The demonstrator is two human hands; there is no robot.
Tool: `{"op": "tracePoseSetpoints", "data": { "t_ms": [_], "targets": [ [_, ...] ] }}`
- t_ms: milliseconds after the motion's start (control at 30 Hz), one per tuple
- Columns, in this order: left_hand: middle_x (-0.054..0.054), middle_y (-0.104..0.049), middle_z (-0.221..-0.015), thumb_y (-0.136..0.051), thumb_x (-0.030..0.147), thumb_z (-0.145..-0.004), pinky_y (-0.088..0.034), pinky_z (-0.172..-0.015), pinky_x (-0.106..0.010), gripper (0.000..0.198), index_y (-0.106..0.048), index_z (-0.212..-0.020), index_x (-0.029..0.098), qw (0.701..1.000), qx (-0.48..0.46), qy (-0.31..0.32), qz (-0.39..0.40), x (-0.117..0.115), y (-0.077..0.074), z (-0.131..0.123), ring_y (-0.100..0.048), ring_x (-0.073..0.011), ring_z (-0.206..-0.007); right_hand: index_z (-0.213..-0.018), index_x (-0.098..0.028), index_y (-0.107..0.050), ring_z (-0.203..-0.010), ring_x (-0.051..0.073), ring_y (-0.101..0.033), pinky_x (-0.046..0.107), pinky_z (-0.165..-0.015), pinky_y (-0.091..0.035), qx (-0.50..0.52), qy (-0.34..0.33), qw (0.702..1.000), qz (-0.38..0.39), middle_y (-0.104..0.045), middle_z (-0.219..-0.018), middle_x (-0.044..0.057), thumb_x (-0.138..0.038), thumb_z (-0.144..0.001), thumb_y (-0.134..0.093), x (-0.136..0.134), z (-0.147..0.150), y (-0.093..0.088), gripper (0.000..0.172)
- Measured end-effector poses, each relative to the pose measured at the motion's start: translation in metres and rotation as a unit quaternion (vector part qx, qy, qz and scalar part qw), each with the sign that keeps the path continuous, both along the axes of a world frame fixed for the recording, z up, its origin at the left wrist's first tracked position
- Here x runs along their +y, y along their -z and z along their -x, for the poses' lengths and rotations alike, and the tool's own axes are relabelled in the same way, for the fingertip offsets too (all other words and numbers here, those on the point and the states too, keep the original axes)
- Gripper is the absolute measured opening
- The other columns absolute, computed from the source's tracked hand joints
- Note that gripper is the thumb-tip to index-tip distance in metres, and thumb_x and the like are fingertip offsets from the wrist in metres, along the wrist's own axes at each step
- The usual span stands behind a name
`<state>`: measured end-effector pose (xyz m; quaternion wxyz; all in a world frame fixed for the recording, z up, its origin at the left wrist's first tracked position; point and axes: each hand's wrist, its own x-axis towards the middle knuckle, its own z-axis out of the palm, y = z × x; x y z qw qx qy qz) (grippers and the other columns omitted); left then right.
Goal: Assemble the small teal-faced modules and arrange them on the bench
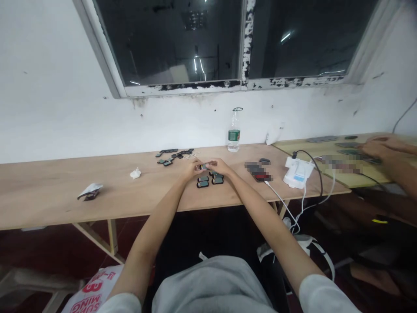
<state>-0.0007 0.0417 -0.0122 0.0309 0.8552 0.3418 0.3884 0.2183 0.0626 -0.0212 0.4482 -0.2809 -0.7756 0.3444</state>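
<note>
My left hand [193, 167] and my right hand [219, 166] meet above the wooden table [65, 191], fingers pinched together on one small dark part [204, 166] held between them. Just below the hands lie several finished-looking small black pieces [208, 180] with pale faces. A scatter of more small dark parts [172, 155] lies farther back toward the wall. The detail of the held part is too small to make out.
A clear water bottle [233, 134] stands by the wall. A crumpled white tissue [135, 173] and a small packet [90, 191] lie at left. A white charger box [297, 173] with cables sits at right. Another person's hands [379, 147] work at the adjoining table.
</note>
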Motion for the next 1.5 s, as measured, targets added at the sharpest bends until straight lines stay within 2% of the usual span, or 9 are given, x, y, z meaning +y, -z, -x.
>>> {"op": "tracePoseSetpoints", "data": {
  "t_ms": [100, 267, 533, 700, 867, 1067, 1167, 1367, 1500],
  "targets": [
    [-0.008, -0.063, -0.103, -0.067, 0.045, -0.090, -0.059, -0.070, -0.030, 0.037, -0.074, -0.115, 0.020, 0.999, -0.009, 0.025, 0.021, 0.001, 0.003, -0.004, -0.063, -0.0155, -0.076, -0.095, -0.013, -0.078, -0.075, 0.020, -0.069, 0.031, -0.072, -0.054, 0.032, -0.006, 0.999, 0.036, -0.077, -0.086, 0.008, -0.039, -0.078, -0.078, 0.001, -0.002, 0.001, 0.031],
    [-0.008, -0.062, -0.109, -0.066, 0.041, -0.089, -0.063, -0.074, -0.031, 0.037, -0.073, -0.118, 0.020, 0.996, -0.031, 0.047, 0.068, 0.003, 0.009, -0.004, -0.067, -0.0158, -0.080, -0.095, -0.013, -0.078, -0.074, 0.019, -0.069, 0.029, -0.070, -0.054, 0.045, 0.004, 0.998, 0.034, -0.078, -0.089, 0.010, -0.038, -0.076, -0.078, 0.002, -0.006, 0.003, 0.031],
    [-0.008, -0.064, -0.109, -0.065, 0.035, -0.088, -0.063, -0.082, -0.035, 0.035, -0.073, -0.119, 0.019, 0.995, -0.010, 0.056, 0.084, 0.000, 0.004, -0.001, -0.069, -0.0175, -0.084, -0.097, -0.013, -0.080, -0.078, 0.020, -0.070, 0.030, -0.072, -0.056, 0.034, 0.007, 0.999, 0.026, -0.079, -0.094, 0.010, -0.040, -0.076, -0.079, 0.004, -0.006, 0.004, 0.034],
    [-0.010, -0.066, -0.109, -0.066, 0.032, -0.087, -0.062, -0.081, -0.035, 0.033, -0.074, -0.116, 0.019, 0.997, 0.015, 0.039, 0.071, -0.006, -0.002, -0.003, -0.068, -0.0198, -0.088, -0.097, -0.013, -0.080, -0.076, 0.020, -0.071, 0.030, -0.073, -0.057, 0.038, 0.001, 0.998, 0.043, -0.079, -0.093, 0.010, -0.040, -0.076, -0.079, 0.005, -0.007, 0.004, 0.034],
    [-0.009, -0.069, -0.110, -0.060, 0.032, -0.091, -0.060, -0.084, -0.036, 0.033, -0.073, -0.118, 0.020, 0.999, 0.039, 0.019, 0.033, -0.013, -0.007, -0.005, -0.068, -0.0208, -0.092, -0.097, -0.012, -0.078, -0.070, 0.018, -0.070, 0.027, -0.068, -0.056, 0.053, 0.015, 0.996, 0.071, -0.079, -0.094, 0.011, -0.042, -0.079, -0.077, 0.002, -0.008, 0.002, 0.036],
    [-0.010, -0.074, -0.108, -0.053, 0.035, -0.095, -0.059, -0.084, -0.033, 0.031, -0.077, -0.104, 0.017, 0.999, 0.022, 0.018, 0.026, -0.011, -0.008, -0.005, -0.069, -0.0226, -0.095, -0.098, -0.011, -0.078, -0.076, 0.019, -0.072, 0.028, -0.071, -0.057, 0.071, 0.009, 0.993, 0.096, -0.078, -0.097, 0.012, -0.043, -0.079, -0.077, 0.007, -0.008, 0.006, 0.038],
    [-0.010, -0.074, -0.110, -0.053, 0.040, -0.096, -0.060, -0.081, -0.032, 0.033, -0.077, -0.104, 0.017, 0.999, 0.023, 0.015, 0.041, -0.010, -0.008, -0.005, -0.069, -0.0222, -0.096, -0.096, -0.011, -0.078, -0.079, 0.020, -0.072, 0.029, -0.073, -0.058, 0.076, 0.030, 0.991, 0.109, -0.078, -0.095, 0.012, -0.041, -0.076, -0.079, 0.008, -0.005, 0.007, 0.036],
    [-0.011, -0.074, -0.114, -0.058, 0.051, -0.094, -0.059, -0.086, -0.036, 0.040, -0.076, -0.107, 0.019, 0.999, 0.023, 0.005, 0.045, -0.014, -0.009, -0.006, -0.069, -0.0249, -0.101, -0.092, -0.012, -0.075, -0.078, 0.020, -0.072, 0.030, -0.074, -0.058, 0.071, 0.068, 0.991, 0.094, -0.078, -0.085, 0.010, -0.034, -0.078, -0.078, 0.002, -0.001, 0.004, 0.026],
    [-0.011, -0.077, -0.102, -0.058, 0.052, -0.094, -0.055, -0.086, -0.036, 0.038, -0.077, -0.100, 0.019, 0.998, -0.014, -0.049, 0.031, -0.013, -0.012, 0.002, -0.070, -0.0256, -0.092, -0.089, -0.012, -0.074, -0.076, 0.019, -0.072, 0.028, -0.073, -0.055, 0.037, 0.097, 0.993, 0.061, -0.077, -0.081, 0.009, -0.027, -0.079, -0.076, 0.000, 0.002, 0.005, 0.018]
  ]
}}
